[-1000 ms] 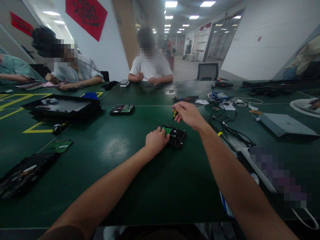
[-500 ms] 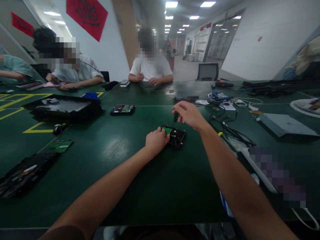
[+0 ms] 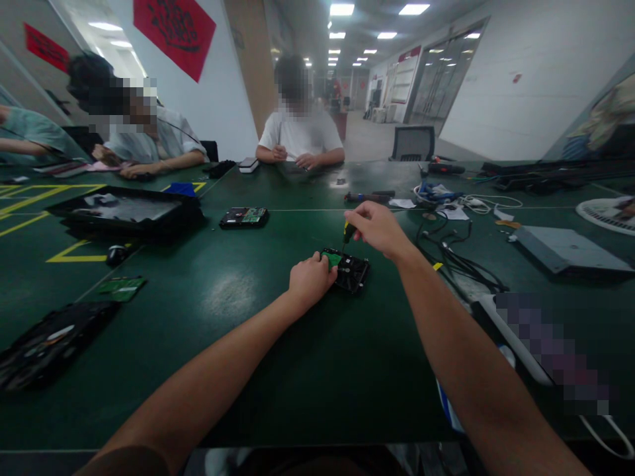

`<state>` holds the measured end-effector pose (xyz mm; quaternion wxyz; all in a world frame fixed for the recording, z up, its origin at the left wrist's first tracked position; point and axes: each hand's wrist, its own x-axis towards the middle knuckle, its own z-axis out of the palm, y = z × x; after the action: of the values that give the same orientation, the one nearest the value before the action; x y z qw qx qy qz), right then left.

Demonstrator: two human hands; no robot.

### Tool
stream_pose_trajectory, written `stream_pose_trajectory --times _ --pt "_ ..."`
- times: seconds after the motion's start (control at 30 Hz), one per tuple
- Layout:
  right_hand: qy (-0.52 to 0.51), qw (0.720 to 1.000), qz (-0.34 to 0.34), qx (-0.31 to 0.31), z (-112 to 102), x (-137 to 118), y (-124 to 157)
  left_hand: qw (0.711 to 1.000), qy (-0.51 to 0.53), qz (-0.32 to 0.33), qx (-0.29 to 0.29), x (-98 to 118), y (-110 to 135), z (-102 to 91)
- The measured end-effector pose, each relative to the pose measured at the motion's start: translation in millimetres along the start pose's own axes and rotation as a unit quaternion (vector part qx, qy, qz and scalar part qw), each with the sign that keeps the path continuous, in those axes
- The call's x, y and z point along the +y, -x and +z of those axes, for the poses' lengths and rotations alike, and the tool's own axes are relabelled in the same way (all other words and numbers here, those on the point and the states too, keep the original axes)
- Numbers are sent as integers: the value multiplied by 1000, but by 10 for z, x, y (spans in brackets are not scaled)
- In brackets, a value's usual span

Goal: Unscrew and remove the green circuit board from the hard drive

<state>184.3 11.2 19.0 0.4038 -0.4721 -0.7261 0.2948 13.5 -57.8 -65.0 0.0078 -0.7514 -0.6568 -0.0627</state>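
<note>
1. Left of the hard drive [image 3: 354,273] and closer to the viewer lies a black casing [image 3: 47,344]; a green circuit board [image 3: 124,288] sits against its far end.
2. Left of and beyond the drive stands a black tray [image 3: 166,225]; above it hangs red paper [image 3: 173,33], its dark characters too distorted to read.
3. Nearer the drive, on its far left, lies a second drive [image 3: 243,217].
4. The person's left hand [image 3: 308,281], half curled, grips the drive's left end, hiding part of it.
5. The drive rests on the table [image 3: 238,344]; its pale marking is too small to read.
6. Above it, the right hand [image 3: 376,229], fingers pinched together, holds a yellow-and-black screwdriver [image 3: 348,231] pointing down; tip contact cannot be told.
7. Right of the drive lie black cables [image 3: 459,266], then a grey box [image 3: 570,248].
</note>
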Motion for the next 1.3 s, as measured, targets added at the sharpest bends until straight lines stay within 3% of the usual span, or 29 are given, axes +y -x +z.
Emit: stream_pose_trajectory --times 0.33,0.53,1.0,1.13,1.3 --pt "-85 994 -10 -68 26 -31 13 1000 -3 -9 -4 10 6 -9" --pt "-21 999 -15 -39 10 -11 2 1000 -4 -5 1 5 10 -8" --pt "-75 996 -9 -51 48 10 -5 1000 -8 -3 -1 14 12 -13" --pt "-47 997 -14 -57 34 -5 -2 1000 -9 -1 1 14 9 -20" --pt "-7 999 -33 -22 10 -25 6 1000 -17 0 7 4 2 -4"
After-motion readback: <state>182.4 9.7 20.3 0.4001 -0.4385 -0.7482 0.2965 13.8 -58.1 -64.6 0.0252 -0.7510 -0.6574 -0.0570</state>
